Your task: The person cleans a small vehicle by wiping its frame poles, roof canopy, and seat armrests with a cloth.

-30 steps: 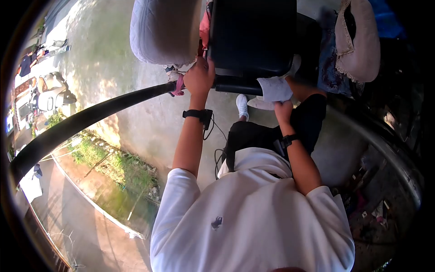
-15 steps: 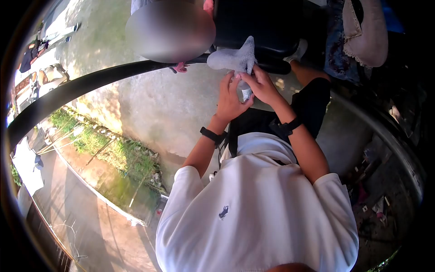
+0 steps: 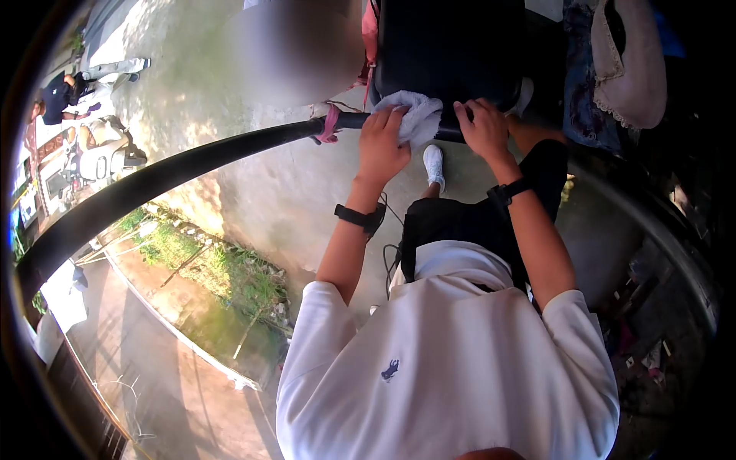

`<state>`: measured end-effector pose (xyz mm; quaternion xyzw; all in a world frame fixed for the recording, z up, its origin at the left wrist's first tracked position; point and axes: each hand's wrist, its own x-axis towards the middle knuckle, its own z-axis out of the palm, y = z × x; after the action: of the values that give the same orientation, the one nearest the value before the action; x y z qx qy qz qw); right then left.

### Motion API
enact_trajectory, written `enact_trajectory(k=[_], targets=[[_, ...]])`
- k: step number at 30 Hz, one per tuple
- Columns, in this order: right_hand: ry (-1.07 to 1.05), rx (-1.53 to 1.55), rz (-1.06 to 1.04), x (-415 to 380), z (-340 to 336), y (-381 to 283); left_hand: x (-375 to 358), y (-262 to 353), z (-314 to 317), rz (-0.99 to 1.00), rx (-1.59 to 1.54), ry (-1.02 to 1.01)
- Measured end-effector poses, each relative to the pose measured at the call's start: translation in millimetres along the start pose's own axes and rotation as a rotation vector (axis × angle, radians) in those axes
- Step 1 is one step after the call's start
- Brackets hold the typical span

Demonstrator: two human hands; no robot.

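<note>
My left hand (image 3: 383,147) is closed on a bunched white cloth (image 3: 418,115), its fingers bent over the near side. The cloth lies against a black bar (image 3: 261,139) at the front edge of a black padded seat (image 3: 452,54). To the right of the cloth, my right hand (image 3: 483,132) is apart from it, thumb and fingers spread, fingertips at the dark seat edge. What lies under those fingertips is hard to make out. A pink tie (image 3: 330,124) is knotted round the bar, left of my left hand.
A blurred person (image 3: 299,54) is close by at the upper left. My white shoe (image 3: 434,165) shows below the bar. A pale lace-edged fabric piece (image 3: 640,77) hangs at the upper right. Farther left are a parked scooter (image 3: 96,161) and a planted strip (image 3: 222,276).
The white cloth, spread and held between both hands before, is now bunched down at the bar under my left hand. My right hand has let go and moved right.
</note>
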<state>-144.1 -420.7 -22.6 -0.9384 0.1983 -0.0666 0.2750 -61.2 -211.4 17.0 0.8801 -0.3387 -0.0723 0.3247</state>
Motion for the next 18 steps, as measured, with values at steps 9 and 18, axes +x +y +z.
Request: enact_trajectory(k=[9, 18], targets=[[-0.121, 0.083, 0.200, 5.1, -6.1, -5.5, 19.6, -14.5, -37.3, -0.148, 0.178, -0.041], [-0.005, 0.100, 0.135, 2.2, -0.5, 0.0, -3.4, -2.5, 6.5, -0.164, 0.224, 0.182]])
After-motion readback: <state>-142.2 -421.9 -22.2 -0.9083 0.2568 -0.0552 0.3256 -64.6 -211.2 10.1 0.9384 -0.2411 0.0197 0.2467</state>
